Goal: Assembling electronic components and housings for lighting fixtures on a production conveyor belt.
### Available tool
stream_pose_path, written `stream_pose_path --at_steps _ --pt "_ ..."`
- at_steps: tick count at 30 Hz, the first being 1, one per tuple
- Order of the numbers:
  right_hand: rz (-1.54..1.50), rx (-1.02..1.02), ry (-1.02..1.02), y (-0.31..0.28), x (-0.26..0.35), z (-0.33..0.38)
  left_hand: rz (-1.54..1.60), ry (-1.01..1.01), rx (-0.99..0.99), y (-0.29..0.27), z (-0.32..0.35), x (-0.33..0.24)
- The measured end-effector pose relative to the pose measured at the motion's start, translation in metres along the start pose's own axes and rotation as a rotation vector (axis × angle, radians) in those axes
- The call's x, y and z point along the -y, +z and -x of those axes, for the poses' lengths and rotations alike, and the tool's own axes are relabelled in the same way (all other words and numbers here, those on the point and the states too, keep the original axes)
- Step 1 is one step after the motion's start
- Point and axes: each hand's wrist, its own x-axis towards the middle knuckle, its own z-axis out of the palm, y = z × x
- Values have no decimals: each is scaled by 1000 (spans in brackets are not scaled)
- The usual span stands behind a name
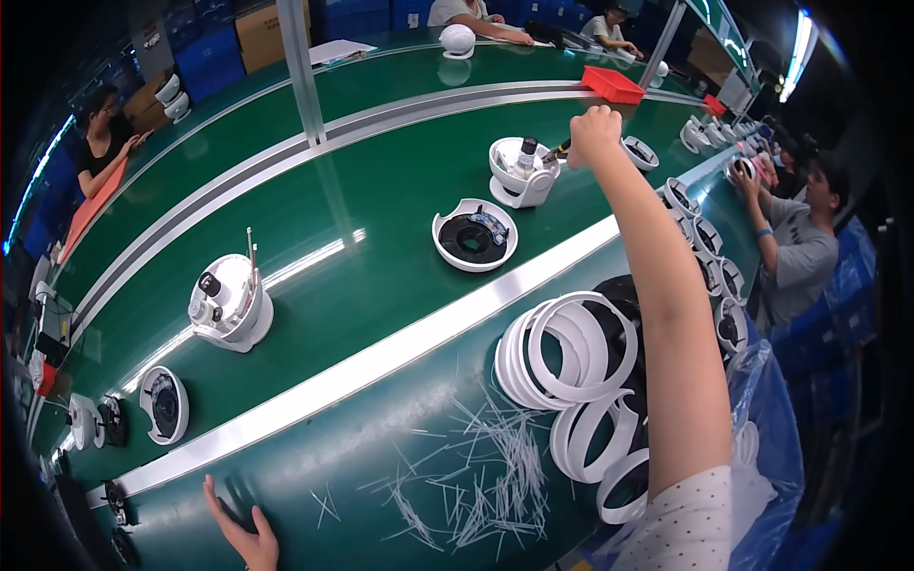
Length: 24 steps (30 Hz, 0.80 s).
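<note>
My right hand (597, 133) is stretched far out over the green belt, its fingers closed round a slim tool with a dark and yellow handle (562, 150). The tool's tip meets a white rounded camera housing (523, 190) with a black lens on top; its exact kind is hard to see. Just in front of that housing lies a white round cover (443, 233) with a black inside and a small circuit board. My left hand (249, 538) is low at the near edge over the worktable, fingers apart, holding nothing. Thin white strips (514, 485) are scattered to its right.
White rings (543, 366) are stacked by my right forearm, beside several white covers (731, 324). Another housing (233, 305) and cover (167, 404) sit left on the belt. A red tray (612, 85) stands beyond the metal rail. Co-workers sit around; a person (800, 238) works at right.
</note>
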Motion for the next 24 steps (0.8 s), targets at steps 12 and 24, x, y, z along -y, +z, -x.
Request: stream_pose_path --at_steps 12,24 --pt "66 -69 9 3 -8 -7 -30 -16 -16 -2 -1 0" --pt "105 -60 66 26 -11 -17 -75 -9 -16 2 3 0"
